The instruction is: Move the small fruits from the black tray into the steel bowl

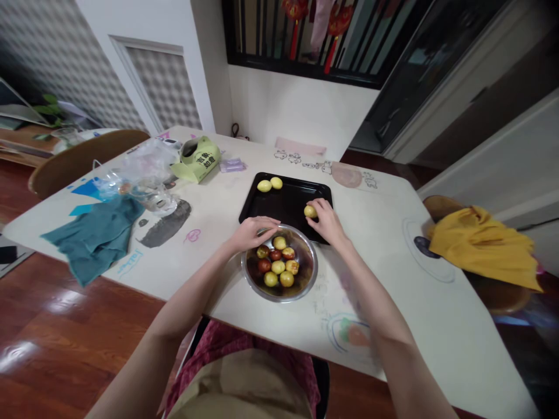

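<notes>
1. At the centre of the head view, on a white, drawn-on tabletop, sits a round, shiny metal bowl; take it as the dial's middle, twelve o'clock pointing away from the person.
2. Near one o'clock, the right hand grasps a small, rounded yellow fruit between thumb and fingers over a black rectangular tray. The fingertip hold probably suits so small and smooth a thing.
3. At eleven o'clock, the left hand lies along the bowl's rim, fingers stretched and thumb apart, with no fruit visible in it. Whether it pinches the rim I cannot tell; its position could help steady the bowl.
4. The bowl stands close to the person, and the tray just beyond, around twelve o'clock; this arrangement likely keeps both within easy reach.
5. Inside the bowl, nine fruits are visible, resting close together: some yellow, others reddish or brown-marked.
6. On the tray, two plain yellow fruits sit side by side toward its own eleven o'clock.
7. Toward ten o'clock, a pale-green printed box shows a dark opening; its contents cannot be made out. Nearer nine, a crumpled teal cloth overhangs the table's edge.
</notes>
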The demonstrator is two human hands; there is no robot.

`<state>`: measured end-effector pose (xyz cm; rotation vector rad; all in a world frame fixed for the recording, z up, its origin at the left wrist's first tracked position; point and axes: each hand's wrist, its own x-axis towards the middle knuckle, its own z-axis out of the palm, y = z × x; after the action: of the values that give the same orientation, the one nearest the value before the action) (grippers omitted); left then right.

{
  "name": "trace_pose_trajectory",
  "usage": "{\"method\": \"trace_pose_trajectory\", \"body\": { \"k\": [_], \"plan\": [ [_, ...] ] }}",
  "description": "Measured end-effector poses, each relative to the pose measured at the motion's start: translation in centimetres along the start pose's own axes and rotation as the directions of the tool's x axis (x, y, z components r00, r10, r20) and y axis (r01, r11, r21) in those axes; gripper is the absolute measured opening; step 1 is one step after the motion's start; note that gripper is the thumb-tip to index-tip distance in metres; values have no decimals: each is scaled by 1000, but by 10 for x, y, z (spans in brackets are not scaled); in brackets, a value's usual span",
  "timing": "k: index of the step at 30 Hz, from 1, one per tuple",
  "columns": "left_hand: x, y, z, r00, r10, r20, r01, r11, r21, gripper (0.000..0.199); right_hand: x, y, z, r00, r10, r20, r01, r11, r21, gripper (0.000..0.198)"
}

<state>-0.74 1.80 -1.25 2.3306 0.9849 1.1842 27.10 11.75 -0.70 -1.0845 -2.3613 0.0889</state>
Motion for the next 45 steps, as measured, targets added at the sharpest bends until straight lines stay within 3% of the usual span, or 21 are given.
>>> {"method": "trace_pose_trajectory", "body": {
  "k": [6,12,18,28,40,45],
  "plan": [
    [1,3,1,973,-66,-222,76,996,40,28,-13,-73,-37,989,-148,12,139,954,265,31],
    [3,6,0,949,-65,-309,74,997,17,29,-30,-110,-24,947,-282,156,187,875,446,30],
    [3,5,-1,959,-77,-274,82,997,6,31,-34,-110,-7,925,-269,270,132,890,437,32],
    [3,6,0,960,-101,-260,102,995,-9,31,-33,-108,-11,914,-290,284,177,915,362,39],
    [3,6,-1,965,-89,-245,92,996,0,31,-30,-103,-17,917,-289,274,174,911,375,44],
    [2,4,0,960,-63,-272,79,996,50,30,-27,-95,-25,968,-203,150,133,915,381,32]
  ]
}}
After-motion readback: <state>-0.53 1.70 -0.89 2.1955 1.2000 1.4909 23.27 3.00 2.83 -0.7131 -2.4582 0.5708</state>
